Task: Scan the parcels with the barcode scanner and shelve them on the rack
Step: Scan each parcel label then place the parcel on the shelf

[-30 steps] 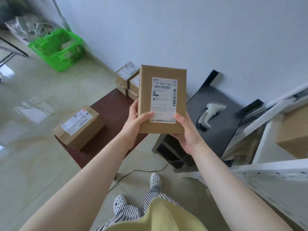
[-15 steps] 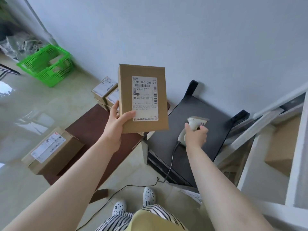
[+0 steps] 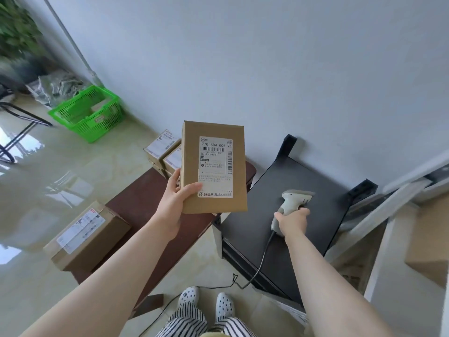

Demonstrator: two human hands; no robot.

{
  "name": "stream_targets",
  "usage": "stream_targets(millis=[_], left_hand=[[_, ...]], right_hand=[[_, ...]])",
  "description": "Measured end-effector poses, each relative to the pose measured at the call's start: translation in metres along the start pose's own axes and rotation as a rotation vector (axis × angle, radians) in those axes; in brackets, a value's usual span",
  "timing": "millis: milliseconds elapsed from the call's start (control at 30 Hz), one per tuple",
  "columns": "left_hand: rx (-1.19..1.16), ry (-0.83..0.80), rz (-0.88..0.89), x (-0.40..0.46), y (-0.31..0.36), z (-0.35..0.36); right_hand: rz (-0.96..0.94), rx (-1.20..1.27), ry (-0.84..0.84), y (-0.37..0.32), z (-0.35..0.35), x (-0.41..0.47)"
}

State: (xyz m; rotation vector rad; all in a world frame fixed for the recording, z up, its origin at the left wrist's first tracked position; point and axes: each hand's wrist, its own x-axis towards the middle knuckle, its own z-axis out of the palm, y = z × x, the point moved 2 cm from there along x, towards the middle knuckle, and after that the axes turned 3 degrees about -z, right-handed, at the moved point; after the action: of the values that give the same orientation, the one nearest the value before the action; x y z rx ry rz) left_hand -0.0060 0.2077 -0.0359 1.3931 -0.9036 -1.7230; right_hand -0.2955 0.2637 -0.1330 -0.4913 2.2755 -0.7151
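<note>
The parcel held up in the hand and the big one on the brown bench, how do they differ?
The held parcel is slim and upright, gripped by the left hand; the bench parcel is bulkier and lies flat on the brown bench, untouched. The held parcel's label faces the camera; the bench parcel's faces upward. Both are brown cardboard with white labels.

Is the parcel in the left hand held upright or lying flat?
Upright. The left hand grips the parcel at its lower left corner, long side vertical, label facing the camera and reading right way up.
</note>
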Motion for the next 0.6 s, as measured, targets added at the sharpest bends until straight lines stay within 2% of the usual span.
stream_targets(millis=[167, 267, 367, 500, 600], left_hand=[[0.014, -0.050, 0.024, 0.002, 0.008, -0.004], [-0.001, -0.030, 0.014, 0.001, 0.007, -0.009], [-0.025, -0.029, 0.001, 0.002, 0.005, -0.012], [-0.031, -0.022, -0.008, 0.005, 0.005, -0.019], [-0.020, -0.026, -0.010, 0.010, 0.009, -0.024]], right_hand=[[-0.003, 0.020, -0.009, 0.003, -0.009, -0.001], [0.000, 0.269, -0.043, 0.008, -0.011, -0.011], [-0.022, 0.489, -0.166, -0.001, -0.015, -0.023], [-0.170, 0.552, -0.336, -0.031, -0.033, -0.053], [-0.378, 0.538, -0.464, -0.058, -0.049, -0.075]])
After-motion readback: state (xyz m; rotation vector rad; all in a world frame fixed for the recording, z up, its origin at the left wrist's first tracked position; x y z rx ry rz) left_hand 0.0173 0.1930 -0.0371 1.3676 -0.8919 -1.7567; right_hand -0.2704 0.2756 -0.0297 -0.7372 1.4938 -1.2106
